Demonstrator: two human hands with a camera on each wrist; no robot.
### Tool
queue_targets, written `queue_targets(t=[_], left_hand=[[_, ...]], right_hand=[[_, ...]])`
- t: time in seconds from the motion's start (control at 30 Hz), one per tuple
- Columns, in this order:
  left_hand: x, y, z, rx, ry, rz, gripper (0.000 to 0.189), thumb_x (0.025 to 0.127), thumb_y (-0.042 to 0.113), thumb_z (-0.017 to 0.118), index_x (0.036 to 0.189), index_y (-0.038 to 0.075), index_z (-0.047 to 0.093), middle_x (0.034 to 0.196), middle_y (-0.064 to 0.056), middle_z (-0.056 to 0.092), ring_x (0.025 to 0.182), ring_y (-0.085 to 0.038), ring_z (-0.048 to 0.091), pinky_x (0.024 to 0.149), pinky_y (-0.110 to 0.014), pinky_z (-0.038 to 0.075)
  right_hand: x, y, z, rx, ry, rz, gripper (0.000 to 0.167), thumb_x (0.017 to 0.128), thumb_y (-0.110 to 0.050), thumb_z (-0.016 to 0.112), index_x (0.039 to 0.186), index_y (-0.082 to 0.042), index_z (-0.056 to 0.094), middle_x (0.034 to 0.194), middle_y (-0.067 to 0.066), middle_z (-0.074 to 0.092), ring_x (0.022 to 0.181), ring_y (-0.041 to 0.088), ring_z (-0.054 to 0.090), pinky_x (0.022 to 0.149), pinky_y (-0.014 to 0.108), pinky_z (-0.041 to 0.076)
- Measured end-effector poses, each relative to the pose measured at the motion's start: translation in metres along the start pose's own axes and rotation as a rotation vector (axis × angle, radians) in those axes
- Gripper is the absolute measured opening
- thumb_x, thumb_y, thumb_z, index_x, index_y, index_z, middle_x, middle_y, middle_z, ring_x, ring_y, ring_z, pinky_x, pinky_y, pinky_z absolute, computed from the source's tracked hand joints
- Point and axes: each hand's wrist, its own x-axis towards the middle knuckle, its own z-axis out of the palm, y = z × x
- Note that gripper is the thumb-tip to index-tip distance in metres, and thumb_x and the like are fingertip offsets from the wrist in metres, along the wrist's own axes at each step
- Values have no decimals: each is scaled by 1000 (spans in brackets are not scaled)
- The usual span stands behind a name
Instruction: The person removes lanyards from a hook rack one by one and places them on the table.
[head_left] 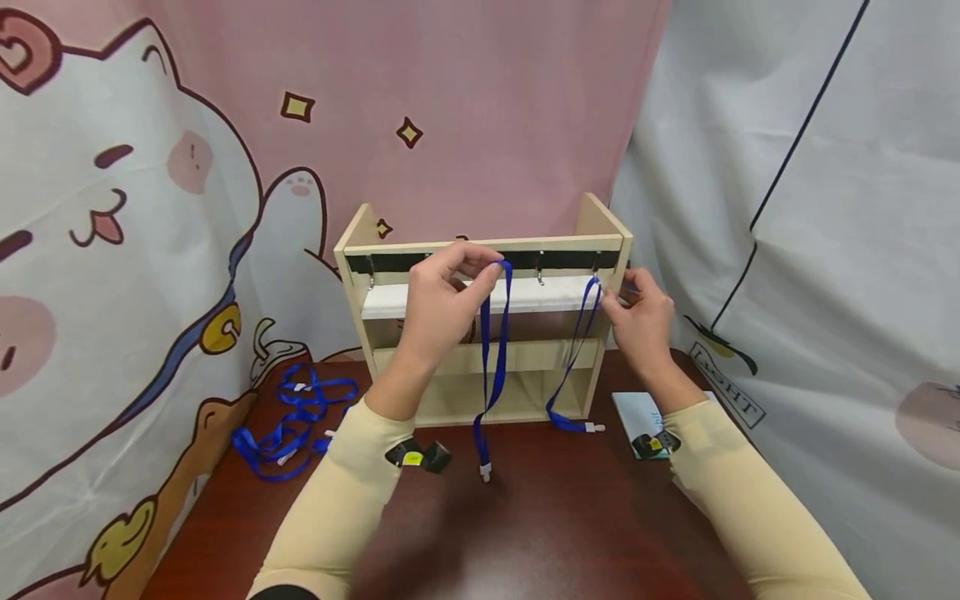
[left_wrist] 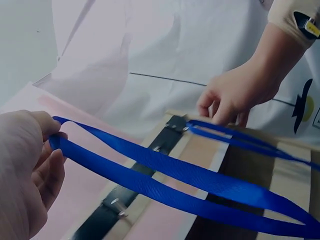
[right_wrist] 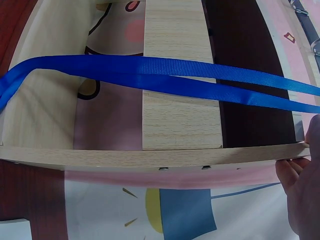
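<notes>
My left hand [head_left: 442,300] pinches the top of a blue lanyard [head_left: 500,375] between thumb and fingers. Its loop hangs down in front of the wooden shelf [head_left: 609,218], white clip lowest. A second blue lanyard [head_left: 564,423] hangs from the rightmost hook on the shelf's black strip [head_left: 570,260]. Beside that hook, my right hand [head_left: 647,325] grips the edge of the right side panel [right_wrist: 200,156], thumb on the inner face and fingers outside. In the left wrist view, the held lanyard [left_wrist: 150,187] stretches across a metal hook [left_wrist: 119,206].
Several blue lanyards [head_left: 300,408] lie in a tangle on the dark red table [head_left: 525,533], left of the shelf. A light blue booklet [head_left: 633,412] lies to the right, partly under my right forearm. Printed curtains [head_left: 487,108] stand behind and on both sides.
</notes>
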Motion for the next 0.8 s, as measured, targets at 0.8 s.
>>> queue_targets(t=[0.8], left_hand=[[-14,17,-126,66,-20,-29,7,102,-1,76,108,-1,80,87,-2,75,66,-16,56,52,-25,38]], right_hand=[[0,1,1,-4,-6,-4,20,101,0,69,120,2,67,128,21,76,120,41,75,94,56,60]])
